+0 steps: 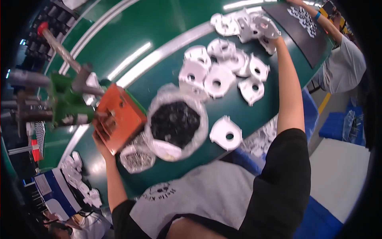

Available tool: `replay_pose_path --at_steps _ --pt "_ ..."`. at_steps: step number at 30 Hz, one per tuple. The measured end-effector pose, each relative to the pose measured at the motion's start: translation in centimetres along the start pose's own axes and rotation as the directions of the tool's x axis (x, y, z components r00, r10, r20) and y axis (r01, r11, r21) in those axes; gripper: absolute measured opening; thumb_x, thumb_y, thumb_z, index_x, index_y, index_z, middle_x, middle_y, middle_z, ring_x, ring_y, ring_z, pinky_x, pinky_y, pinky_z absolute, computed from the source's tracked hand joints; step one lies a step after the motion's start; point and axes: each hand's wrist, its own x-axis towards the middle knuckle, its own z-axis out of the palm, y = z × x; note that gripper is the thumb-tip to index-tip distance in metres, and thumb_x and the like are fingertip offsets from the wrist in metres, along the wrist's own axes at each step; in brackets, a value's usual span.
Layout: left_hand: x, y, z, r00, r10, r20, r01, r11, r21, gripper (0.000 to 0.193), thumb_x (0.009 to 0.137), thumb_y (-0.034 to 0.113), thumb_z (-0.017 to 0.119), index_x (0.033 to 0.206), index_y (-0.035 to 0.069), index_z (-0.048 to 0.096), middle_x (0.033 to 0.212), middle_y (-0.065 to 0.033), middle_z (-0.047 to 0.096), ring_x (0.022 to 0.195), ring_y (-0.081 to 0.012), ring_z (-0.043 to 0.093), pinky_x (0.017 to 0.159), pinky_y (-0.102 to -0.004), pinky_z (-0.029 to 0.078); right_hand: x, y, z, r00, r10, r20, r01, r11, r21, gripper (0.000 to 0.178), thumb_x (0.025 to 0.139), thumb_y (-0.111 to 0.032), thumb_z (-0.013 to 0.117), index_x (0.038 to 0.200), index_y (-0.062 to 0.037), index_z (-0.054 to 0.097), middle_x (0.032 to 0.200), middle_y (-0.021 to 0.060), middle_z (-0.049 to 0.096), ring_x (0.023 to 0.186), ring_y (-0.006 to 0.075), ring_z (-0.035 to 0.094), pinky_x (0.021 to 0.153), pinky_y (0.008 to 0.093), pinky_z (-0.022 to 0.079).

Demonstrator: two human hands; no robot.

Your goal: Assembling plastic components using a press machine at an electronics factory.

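Plates of holed white plastic (223, 79) loose on dark-green table (238, 109), presumably for easy reach, with left hand (100, 144) at lower edge of orange boxy metal fixture (129, 115), perhaps for bracing, right hand (277, 40) among farthest plates, both grips impossible to tell.

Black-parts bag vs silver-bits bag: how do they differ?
Size: the black-parts bag is clearly larger than the silver-bits bag.
Contents: the black-parts bag holds dark pieces; the silver-bits bag holds small metallic pieces.
Shared: both are see-through plastic and sit on the green table.
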Motion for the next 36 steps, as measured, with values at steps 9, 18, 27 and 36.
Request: replay_pose_path --at_steps 9,18,27,36 --pt "-0.6 0.5 -0.3 0.839 0.464 0.284 -0.490 0.417 0.766 0.046 0.083 0.019 0.066 0.121 -0.002 0.048 0.114 -0.0190 0.058 0.107 -0.0314 0.057 0.093 -0.0373 0.042 -10.3 -15.2 0.7 0.958 0.212 0.193 -0.260 0.924 0.280 0.032 0.092 -0.024 0.057 0.114 -0.0052 0.068 0.123 0.0115 0.062 0.112 0.0180 0.055 0.097 0.0289 0.040" --pt "-7.5 6.5 -5.6 0.894 0.443 0.075 -0.441 0.835 0.330 0.035 0.089 0.001 0.049 0.123 -0.002 0.043 0.120 -0.0148 0.055 0.110 -0.0222 0.055 0.098 -0.0327 0.041 -23.5 -29.9 -1.0 0.965 0.119 -0.233 -0.049 0.957 0.285 0.032 0.094 -0.012 0.053 0.121 0.0037 0.058 0.126 0.0138 0.058 0.115 0.0227 0.054 0.101 0.0337 0.039" --pt "-15.0 11.0 -28.6 0.516 0.807 -0.286 0.043 0.309 0.950 0.045 0.082 0.022 0.065 0.121 0.003 0.053 0.123 -0.0218 0.054 0.116 -0.0366 0.051 0.097 -0.0438 0.040 -30.7 -35.8 7.8 0.996 -0.086 0.021 0.088 0.955 -0.284 0.083 0.063 -0.044 0.079 0.134 -0.0128 0.050 0.152 0.0191 0.025 0.138 0.0472 0.021 0.107 0.0559 0.025" --pt "-7.8 9.4 -37.8 0.803 0.312 -0.509 0.470 0.196 0.861 0.063 0.087 0.064 0.046 0.138 0.028 0.047 0.148 -0.0152 0.037 0.136 -0.0425 0.028 0.106 -0.0572 0.026 -28.3 -33.1 8.5 0.999 -0.037 -0.034 0.035 0.999 -0.038 0.021 0.082 -0.012 0.065 0.101 -0.0022 0.063 0.146 0.0179 0.037 0.138 0.0410 0.027 0.110 0.0482 0.024"
